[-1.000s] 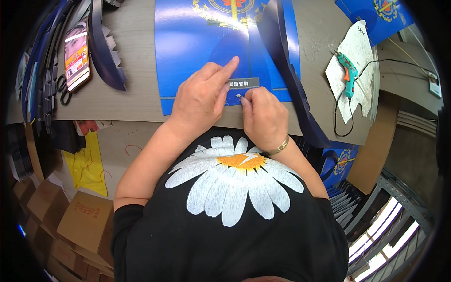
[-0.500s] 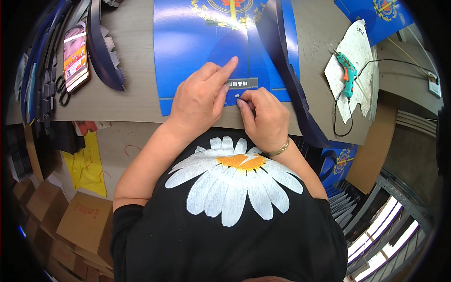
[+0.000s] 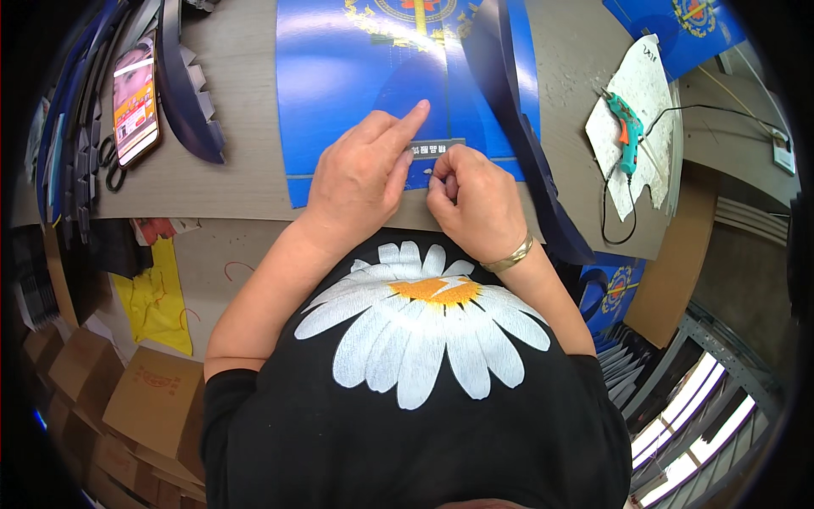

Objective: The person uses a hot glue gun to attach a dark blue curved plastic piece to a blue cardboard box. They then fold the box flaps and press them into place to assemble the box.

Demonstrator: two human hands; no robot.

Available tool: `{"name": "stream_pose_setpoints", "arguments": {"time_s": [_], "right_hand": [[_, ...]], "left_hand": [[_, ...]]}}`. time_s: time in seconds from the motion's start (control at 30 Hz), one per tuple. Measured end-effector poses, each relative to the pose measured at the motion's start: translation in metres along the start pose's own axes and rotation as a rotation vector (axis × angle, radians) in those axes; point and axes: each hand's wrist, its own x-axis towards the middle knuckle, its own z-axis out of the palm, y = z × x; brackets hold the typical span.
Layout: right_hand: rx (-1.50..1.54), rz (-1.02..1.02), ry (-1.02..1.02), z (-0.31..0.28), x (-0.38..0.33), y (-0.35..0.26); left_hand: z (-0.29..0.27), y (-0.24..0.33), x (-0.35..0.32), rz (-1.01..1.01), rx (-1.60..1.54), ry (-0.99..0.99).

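A blue printed sheet with a gold emblem lies on the table in front of me. My left hand rests on its near part, forefinger stretched out and thumb apart. A small grey label with pale characters sits near the sheet's front edge, between my two hands. My right hand is closed, fingers curled at the label's right end; what it holds, if anything, is hidden. Just left of its fingertips is a tiny white bit on the sheet.
A long dark curved strip lies across the sheet's right side. At right, a teal glue gun with a black cord rests on a white board. A phone, scissors and dark strips lie at left.
My right hand has shifted slightly up and turned, its fingers curling in over the label's right end. The left hand stays in place.
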Motion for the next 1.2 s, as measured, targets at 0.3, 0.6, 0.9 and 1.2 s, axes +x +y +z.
{"name": "stream_pose_setpoints", "arguments": {"time_s": [0.3, 0.6, 0.9, 1.2], "right_hand": [[0.081, 0.05, 0.023, -0.002, -0.001, 0.008], [-0.036, -0.016, 0.007, -0.001, -0.001, 0.002], [0.053, 0.008, 0.04, -0.002, -0.004, 0.01], [-0.113, -0.194, 0.207, 0.016, -0.011, 0.013]], "left_hand": [[0.001, 0.0, 0.0, 0.004, -0.009, 0.007], [0.0, 0.0, -0.001, 0.007, 0.001, 0.005], [0.0, 0.001, 0.0, -0.003, -0.005, 0.004], [0.001, -0.001, 0.001, 0.0, -0.035, -0.001]]}}
